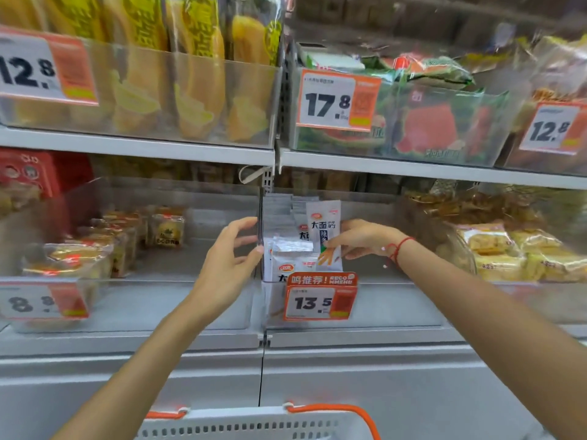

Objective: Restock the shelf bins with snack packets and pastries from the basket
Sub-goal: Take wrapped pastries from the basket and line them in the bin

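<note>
A clear shelf bin (pixel 374 300) on the lower shelf holds several white snack packets (pixel 290 258) standing in a row at its left end. My right hand (pixel 359 238) pinches one upright white snack packet (pixel 324 223) with an orange picture, held just above the row. My left hand (pixel 227 255) is beside the bin's left wall, fingers spread, fingertips touching the wall near the front packets. The white basket (pixel 254 423) with orange handles sits at the bottom edge; its contents are hidden.
Left of the packets, a clear bin (pixel 127 300) holds wrapped pastries (pixel 95 246). To the right are yellow wrapped cakes (pixel 521 252). The upper shelf carries bins of yellow bread and watermelon-print packs. An orange 13.5 price tag (pixel 319 298) hangs on the bin front.
</note>
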A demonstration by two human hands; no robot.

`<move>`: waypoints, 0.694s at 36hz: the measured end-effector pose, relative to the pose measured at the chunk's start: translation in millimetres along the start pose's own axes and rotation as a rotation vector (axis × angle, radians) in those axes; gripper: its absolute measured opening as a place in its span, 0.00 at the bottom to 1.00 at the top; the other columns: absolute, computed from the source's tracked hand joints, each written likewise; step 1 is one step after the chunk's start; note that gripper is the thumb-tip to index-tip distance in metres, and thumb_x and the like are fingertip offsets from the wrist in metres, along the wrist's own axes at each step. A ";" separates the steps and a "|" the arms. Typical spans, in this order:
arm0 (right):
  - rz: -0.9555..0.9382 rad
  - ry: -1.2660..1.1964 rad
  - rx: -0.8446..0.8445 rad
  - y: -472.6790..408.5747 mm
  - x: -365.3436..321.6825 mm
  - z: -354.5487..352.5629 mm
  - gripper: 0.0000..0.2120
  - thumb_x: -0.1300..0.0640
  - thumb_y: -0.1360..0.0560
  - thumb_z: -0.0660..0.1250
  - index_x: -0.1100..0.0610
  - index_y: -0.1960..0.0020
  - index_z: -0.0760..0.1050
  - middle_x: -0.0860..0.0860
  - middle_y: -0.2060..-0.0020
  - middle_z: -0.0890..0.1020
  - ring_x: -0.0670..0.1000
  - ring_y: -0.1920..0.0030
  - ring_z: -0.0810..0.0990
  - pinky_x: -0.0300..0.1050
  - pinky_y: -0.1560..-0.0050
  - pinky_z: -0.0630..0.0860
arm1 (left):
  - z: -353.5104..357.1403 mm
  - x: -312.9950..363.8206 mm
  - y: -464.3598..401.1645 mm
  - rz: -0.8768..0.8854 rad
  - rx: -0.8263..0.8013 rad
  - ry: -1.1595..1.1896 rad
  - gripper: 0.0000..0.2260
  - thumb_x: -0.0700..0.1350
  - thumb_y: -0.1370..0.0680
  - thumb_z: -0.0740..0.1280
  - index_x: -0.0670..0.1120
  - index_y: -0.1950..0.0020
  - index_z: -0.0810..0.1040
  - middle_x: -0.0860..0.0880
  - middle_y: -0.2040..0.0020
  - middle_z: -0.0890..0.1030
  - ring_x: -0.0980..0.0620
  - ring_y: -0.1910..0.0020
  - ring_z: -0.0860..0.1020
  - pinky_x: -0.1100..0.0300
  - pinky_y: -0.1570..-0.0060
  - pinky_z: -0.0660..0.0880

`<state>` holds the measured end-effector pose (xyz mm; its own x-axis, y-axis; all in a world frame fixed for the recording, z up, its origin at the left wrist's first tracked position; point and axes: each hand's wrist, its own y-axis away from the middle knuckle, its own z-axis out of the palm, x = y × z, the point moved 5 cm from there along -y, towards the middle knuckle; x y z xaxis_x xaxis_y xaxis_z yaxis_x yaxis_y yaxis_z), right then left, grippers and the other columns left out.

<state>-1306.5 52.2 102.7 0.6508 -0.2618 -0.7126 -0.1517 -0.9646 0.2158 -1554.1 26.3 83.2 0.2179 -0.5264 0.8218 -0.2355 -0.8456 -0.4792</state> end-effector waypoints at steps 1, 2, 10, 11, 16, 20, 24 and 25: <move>0.000 0.023 -0.015 -6.7 -0.2 6.4 0.08 0.59 0.23 0.68 0.56 0.44 0.75 0.54 0.46 0.82 0.51 0.49 0.80 0.43 0.48 0.77 | -0.6 -1.2 -0.8 -0.009 0.001 0.010 0.19 0.42 0.20 0.65 0.53 0.31 0.68 0.60 0.36 0.71 0.69 0.42 0.72 0.79 0.55 0.70; 0.000 0.045 -0.026 -13.1 -0.3 12.5 0.10 0.59 0.23 0.68 0.57 0.43 0.75 0.55 0.45 0.82 0.52 0.49 0.80 0.43 0.48 0.78 | -0.6 -1.9 -1.6 -0.017 0.000 0.015 0.19 0.42 0.20 0.65 0.52 0.31 0.68 0.60 0.36 0.71 0.68 0.43 0.72 0.80 0.56 0.70; -0.050 0.345 0.124 -33.9 0.3 19.9 0.12 0.46 0.26 0.71 0.52 0.60 0.72 0.47 0.66 0.78 0.48 0.65 0.80 0.37 0.69 0.77 | -0.1 -1.5 -5.3 -0.038 -0.034 0.012 0.20 0.42 0.21 0.65 0.53 0.30 0.67 0.62 0.38 0.71 0.69 0.44 0.72 0.81 0.56 0.69; -0.021 0.343 0.108 -34.4 1.5 19.7 0.13 0.47 0.26 0.70 0.53 0.61 0.71 0.48 0.67 0.77 0.48 0.66 0.79 0.36 0.69 0.77 | -0.4 -1.3 -5.7 -0.040 -0.042 0.014 0.20 0.43 0.21 0.66 0.53 0.30 0.67 0.62 0.39 0.71 0.70 0.45 0.72 0.82 0.56 0.68; 0.115 0.221 -0.111 -38.4 8.6 37.2 0.10 0.51 0.21 0.64 0.59 0.48 0.72 0.55 0.51 0.80 0.56 0.46 0.81 0.46 0.45 0.79 | -0.6 -3.7 -7.7 -0.075 -0.052 0.015 0.21 0.43 0.21 0.65 0.50 0.28 0.66 0.61 0.38 0.71 0.69 0.46 0.72 0.83 0.58 0.67; 0.110 0.120 -0.148 -36.2 13.8 44.6 0.15 0.50 0.21 0.63 0.58 0.38 0.70 0.57 0.40 0.79 0.58 0.39 0.78 0.53 0.36 0.74 | 1.4 -5.8 -7.9 -0.101 -0.056 -0.009 0.21 0.43 0.20 0.64 0.49 0.27 0.67 0.59 0.37 0.72 0.63 0.40 0.70 0.82 0.58 0.67; 0.093 0.071 -0.147 -32.3 19.9 39.1 0.15 0.52 0.21 0.65 0.58 0.38 0.72 0.55 0.45 0.81 0.54 0.47 0.81 0.51 0.41 0.77 | 1.8 -4.5 -7.6 -0.100 -0.053 -0.025 0.21 0.44 0.19 0.64 0.49 0.26 0.66 0.56 0.33 0.72 0.63 0.38 0.69 0.79 0.57 0.67; 0.094 0.073 -0.150 -30.3 21.0 37.1 0.16 0.53 0.21 0.66 0.57 0.36 0.72 0.55 0.45 0.81 0.53 0.48 0.81 0.50 0.42 0.78 | 1.9 -4.0 -7.1 -0.101 -0.053 -0.026 0.21 0.44 0.19 0.64 0.49 0.26 0.66 0.56 0.33 0.72 0.63 0.38 0.69 0.79 0.56 0.67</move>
<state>-1315.9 74.8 56.3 0.6918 -0.3427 -0.6356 -0.1059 -0.9188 0.3801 -1551.4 34.3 82.8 0.2677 -0.4416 0.8563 -0.2611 -0.8888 -0.3767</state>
